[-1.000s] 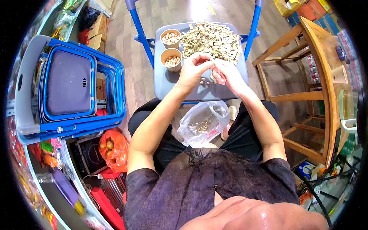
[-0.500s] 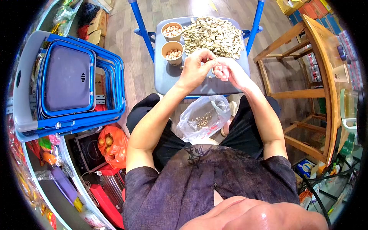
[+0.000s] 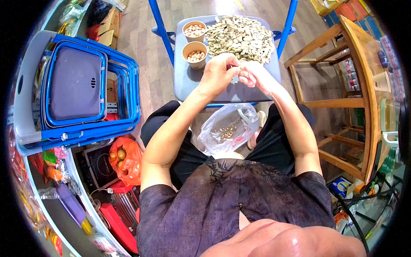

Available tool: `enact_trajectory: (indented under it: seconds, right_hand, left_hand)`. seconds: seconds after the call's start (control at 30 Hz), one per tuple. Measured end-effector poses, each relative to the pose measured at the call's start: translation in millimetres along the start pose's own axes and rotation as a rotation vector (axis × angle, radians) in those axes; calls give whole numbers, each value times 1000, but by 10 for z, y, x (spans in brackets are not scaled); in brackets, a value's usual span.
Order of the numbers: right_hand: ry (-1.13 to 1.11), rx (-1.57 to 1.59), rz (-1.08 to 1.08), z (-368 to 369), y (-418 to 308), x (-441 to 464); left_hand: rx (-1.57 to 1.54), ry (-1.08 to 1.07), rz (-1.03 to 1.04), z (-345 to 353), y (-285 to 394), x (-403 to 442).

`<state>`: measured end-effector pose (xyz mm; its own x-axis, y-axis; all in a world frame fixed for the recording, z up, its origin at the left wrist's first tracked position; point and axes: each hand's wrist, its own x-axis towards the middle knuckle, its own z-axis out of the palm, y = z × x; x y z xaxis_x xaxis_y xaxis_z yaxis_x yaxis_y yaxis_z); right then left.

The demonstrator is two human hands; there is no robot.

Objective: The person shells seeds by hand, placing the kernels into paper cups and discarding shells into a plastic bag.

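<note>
My left hand and my right hand meet over the near part of a grey seat with blue legs. The fingertips of my left hand are pinched together against those of my right hand, whose fingers are curled. Whatever lies between them is too small or hidden to make out. Beyond my hands spreads a heap of flat, pale greenish pieces, like seeds or shells. To its left stand two paper cups, a near one and a far one, both holding pinkish-tan nut-like kernels.
Below the seat, between my knees, an open clear plastic bag holds small bits. Folded blue-framed chairs stand on the left, above an orange bag of round items. At right is a wooden table frame with a paper cup on top.
My hands stay together at nearly the same spot, with only slight finger movement. The view has shifted a little, so the seat and cups appear slightly higher and further right.
</note>
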<state>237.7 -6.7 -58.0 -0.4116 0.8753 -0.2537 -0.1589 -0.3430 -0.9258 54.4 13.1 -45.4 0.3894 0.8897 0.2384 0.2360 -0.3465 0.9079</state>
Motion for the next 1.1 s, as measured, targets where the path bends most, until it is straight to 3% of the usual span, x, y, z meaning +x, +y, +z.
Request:
enact_trajectory:
  seconds: [0.23, 0.3, 0.53, 0.63, 0.73, 0.77, 0.83, 0.93, 1.0, 1.1]
  right_hand:
    - [-4, -71, -10, 43, 5, 28]
    - [-59, -105, -10, -11, 78, 71]
    - [-24, -100, 35, 68, 67, 88]
    - [6, -11, 36, 68, 65, 91]
    - [22, 180, -14, 28, 59, 63]
    - [5, 230, 29, 14, 7, 50]
    - [-9, 279, 68, -19, -34, 38]
    - [-37, 290, -11, -53, -42, 27]
    - [81, 317, 2, 8, -91, 9]
    - [7, 342, 10, 46, -176, -41]
  left_hand:
    - [83, -59, 36, -61, -54, -32]
    - [255, -26, 179, -50, -45, -56]
    - [149, 31, 123, -25, -30, -17]
    - [3, 2, 6, -30, -57, 23]
    - [-588, -136, -217, -48, -160, 103]
    - [-587, -140, -215, -51, -169, 113]
    - [-882, -145, -424, -49, -164, 135]
    - [-989, -189, -467, -54, -215, 144]
    - [-1032, -193, -511, -56, -233, 150]
    - [-1115, -230, -544, -52, -243, 153]
